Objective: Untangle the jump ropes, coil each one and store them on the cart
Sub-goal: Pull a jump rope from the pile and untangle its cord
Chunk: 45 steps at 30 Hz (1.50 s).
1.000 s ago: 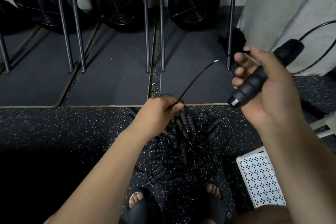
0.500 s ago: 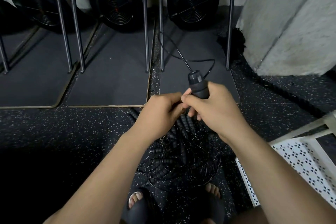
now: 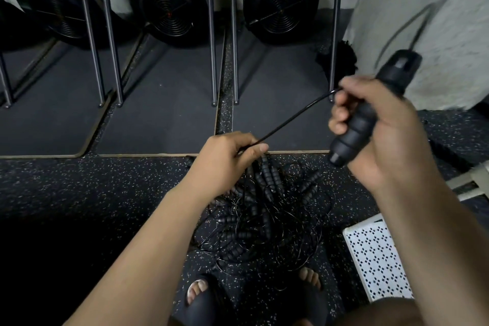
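A person stands over a tangled pile of black jump ropes (image 3: 267, 209) on the speckled floor (image 3: 79, 193). The right hand (image 3: 381, 130) grips a ridged black handle (image 3: 354, 130), fingers curled round it. The left hand (image 3: 227, 159) pinches the thin cord (image 3: 296, 119) stretched taut between both hands. A white perforated cart (image 3: 375, 257) stands at right.

speckled floor (image 3: 92, 188) open left of our left hand (image 3: 230, 159), taut cord (image 3: 291, 119) from it to the handle (image 3: 354, 135) in our right hand (image 3: 381, 127) barring the gap, jump-rope tangle (image 3: 264, 217) beneath, steel uprights (image 3: 233, 29) beyond, concrete pillar (image 3: 436, 21) and cart (image 3: 375, 259) rightward
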Tool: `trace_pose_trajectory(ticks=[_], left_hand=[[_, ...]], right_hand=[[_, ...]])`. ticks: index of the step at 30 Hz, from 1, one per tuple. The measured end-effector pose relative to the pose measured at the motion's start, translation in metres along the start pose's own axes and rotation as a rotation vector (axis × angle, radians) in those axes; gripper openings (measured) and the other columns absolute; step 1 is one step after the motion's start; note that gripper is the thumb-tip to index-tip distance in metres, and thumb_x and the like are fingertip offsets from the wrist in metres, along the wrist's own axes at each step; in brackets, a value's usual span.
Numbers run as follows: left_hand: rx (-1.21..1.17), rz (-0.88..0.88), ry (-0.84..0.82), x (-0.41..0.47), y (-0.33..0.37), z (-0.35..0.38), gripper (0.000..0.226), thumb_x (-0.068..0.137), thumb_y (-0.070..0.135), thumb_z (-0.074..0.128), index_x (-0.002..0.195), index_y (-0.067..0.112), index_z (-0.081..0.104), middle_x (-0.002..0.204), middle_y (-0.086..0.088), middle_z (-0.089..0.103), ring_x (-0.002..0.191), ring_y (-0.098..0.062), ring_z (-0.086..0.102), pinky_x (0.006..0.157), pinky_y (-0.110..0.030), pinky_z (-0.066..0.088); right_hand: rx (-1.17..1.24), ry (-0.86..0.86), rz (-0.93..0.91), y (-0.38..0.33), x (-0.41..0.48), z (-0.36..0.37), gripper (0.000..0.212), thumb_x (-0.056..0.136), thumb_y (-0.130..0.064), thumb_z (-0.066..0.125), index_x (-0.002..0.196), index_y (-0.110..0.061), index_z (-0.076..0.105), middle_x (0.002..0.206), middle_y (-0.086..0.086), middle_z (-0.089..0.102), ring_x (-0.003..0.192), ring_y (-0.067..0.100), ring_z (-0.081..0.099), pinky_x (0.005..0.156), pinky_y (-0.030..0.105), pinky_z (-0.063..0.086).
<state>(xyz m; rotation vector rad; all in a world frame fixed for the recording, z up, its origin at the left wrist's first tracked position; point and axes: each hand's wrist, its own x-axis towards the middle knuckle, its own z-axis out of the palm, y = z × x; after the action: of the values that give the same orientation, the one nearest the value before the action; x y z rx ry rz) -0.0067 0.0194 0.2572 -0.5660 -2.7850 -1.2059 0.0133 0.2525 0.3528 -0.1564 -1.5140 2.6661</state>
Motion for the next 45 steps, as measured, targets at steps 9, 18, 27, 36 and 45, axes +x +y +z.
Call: trace_pose_trajectory(ticks=[9, 18, 27, 36, 45], left_hand=[[0.003, 0.036, 0.009, 0.000, -0.001, 0.004, 0.031, 0.107, 0.042, 0.063, 0.078, 0.030, 0.062, 0.071, 0.005, 0.055, 0.071, -0.011, 0.055, 0.066, -0.034, 0.045], [-0.018, 0.152, 0.039, -0.002, 0.005, 0.011, 0.017, 0.106, 0.034, 0.062, 0.097, 0.025, 0.074, 0.078, 0.007, 0.062, 0.072, -0.014, 0.059, 0.067, -0.040, 0.049], [-0.050, 0.066, 0.050, 0.000, 0.001, 0.003, 0.025, 0.100, 0.046, 0.073, 0.100, 0.021, 0.077, 0.088, 0.006, 0.069, 0.084, -0.011, 0.066, 0.077, -0.033, 0.051], [0.050, -0.028, 0.031, -0.001, -0.008, 0.000, 0.031, 0.103, 0.049, 0.066, 0.090, 0.021, 0.069, 0.081, 0.006, 0.062, 0.075, -0.008, 0.058, 0.067, -0.021, 0.041], [0.061, -0.014, -0.003, 0.000, -0.004, 0.002, 0.040, 0.107, 0.043, 0.061, 0.070, 0.031, 0.051, 0.069, 0.005, 0.047, 0.067, -0.009, 0.047, 0.061, -0.025, 0.036]], right_hand=[[-0.002, -0.075, 0.119, 0.016, 0.004, -0.001, 0.036, 0.091, -0.020, 0.072, 0.126, -0.011, 0.067, 0.087, 0.000, 0.068, 0.062, 0.008, 0.051, 0.052, 0.020, 0.042], [-0.674, -0.119, 0.138, 0.059, -0.008, 0.013, 0.002, 0.095, -0.008, 0.075, 0.095, -0.010, 0.075, 0.073, 0.006, 0.071, 0.058, 0.016, 0.058, 0.051, 0.030, 0.045], [-0.458, -0.024, 0.094, 0.040, -0.007, 0.014, 0.011, 0.095, -0.004, 0.073, 0.087, -0.009, 0.068, 0.070, 0.010, 0.068, 0.056, 0.018, 0.056, 0.049, 0.029, 0.043], [-0.061, 0.025, -0.025, 0.004, -0.001, 0.003, 0.015, 0.098, -0.004, 0.066, 0.086, -0.012, 0.060, 0.072, 0.004, 0.060, 0.056, 0.013, 0.049, 0.052, 0.024, 0.041], [-0.089, -0.007, -0.076, 0.006, 0.002, -0.003, 0.018, 0.099, -0.019, 0.072, 0.115, -0.012, 0.068, 0.084, 0.001, 0.068, 0.059, 0.012, 0.051, 0.053, 0.025, 0.044]])
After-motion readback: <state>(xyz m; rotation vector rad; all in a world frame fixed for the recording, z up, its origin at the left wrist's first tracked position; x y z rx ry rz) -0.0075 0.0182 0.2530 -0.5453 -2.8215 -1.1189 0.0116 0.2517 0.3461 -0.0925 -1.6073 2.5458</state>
